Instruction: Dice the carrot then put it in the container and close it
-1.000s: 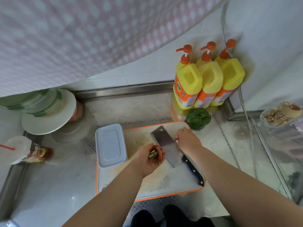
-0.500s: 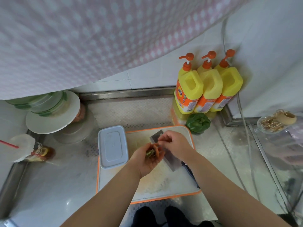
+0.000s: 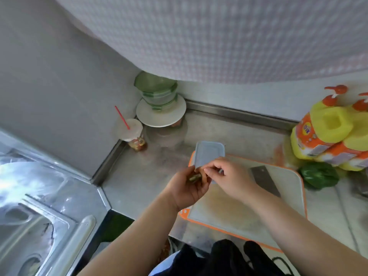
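Left hand cups a small orange carrot piece with a greenish stem end, fingers curled round it. Right hand pinches at the same piece with thumb and forefinger; other fingers loosely bent. Judged step: picking the stem end or trimmings off before dicing.

To do it well: pinch only the green tip, pull away from the left palm, keep the piece over the white plastic cutting board with orange rim.

Rectangular pale-blue plastic container with its lid on lies just beyond the fingertips, smooth and matte. Flat steel cleaver blade rests on the board right of the right hand, untouched. Steel countertop looks dull and scuffed.
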`<action>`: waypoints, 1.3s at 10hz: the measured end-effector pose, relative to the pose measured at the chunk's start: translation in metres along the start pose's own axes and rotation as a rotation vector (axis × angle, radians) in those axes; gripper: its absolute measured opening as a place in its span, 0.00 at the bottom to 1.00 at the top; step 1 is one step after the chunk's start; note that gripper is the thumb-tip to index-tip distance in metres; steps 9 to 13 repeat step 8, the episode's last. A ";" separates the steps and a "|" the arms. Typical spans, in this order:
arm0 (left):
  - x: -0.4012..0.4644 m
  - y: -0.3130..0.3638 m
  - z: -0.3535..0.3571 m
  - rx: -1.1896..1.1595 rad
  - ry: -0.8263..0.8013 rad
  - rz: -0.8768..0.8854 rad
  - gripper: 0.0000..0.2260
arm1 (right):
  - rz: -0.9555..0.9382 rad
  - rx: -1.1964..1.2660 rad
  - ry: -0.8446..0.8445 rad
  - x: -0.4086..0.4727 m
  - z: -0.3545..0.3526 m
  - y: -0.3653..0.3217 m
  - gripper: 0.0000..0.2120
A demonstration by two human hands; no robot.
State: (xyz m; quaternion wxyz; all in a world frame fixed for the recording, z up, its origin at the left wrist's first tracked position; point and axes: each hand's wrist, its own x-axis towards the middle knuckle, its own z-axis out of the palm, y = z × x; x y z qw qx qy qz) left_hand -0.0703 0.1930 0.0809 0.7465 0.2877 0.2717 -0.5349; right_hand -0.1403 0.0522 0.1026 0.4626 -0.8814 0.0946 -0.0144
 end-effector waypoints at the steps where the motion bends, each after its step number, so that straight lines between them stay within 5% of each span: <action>1: -0.036 0.020 -0.046 -0.101 0.008 0.091 0.05 | -0.013 -0.054 -0.160 0.010 0.034 -0.024 0.05; 3: -0.086 0.029 -0.165 -0.248 0.259 0.189 0.11 | -0.064 -0.146 -0.352 0.016 0.096 -0.053 0.07; 5: -0.078 0.009 -0.275 -0.376 0.578 0.167 0.05 | -0.061 -0.170 -0.445 0.020 0.129 -0.065 0.05; 7: -0.036 0.001 -0.363 0.086 0.867 0.146 0.18 | -0.028 -0.193 -0.452 0.020 0.130 -0.065 0.06; 8: -0.044 0.009 -0.346 0.174 0.946 0.183 0.20 | 0.026 -0.143 -0.422 0.020 0.125 -0.069 0.05; 13: -0.044 0.009 -0.346 0.174 0.946 0.183 0.20 | 0.026 -0.143 -0.422 0.020 0.125 -0.069 0.05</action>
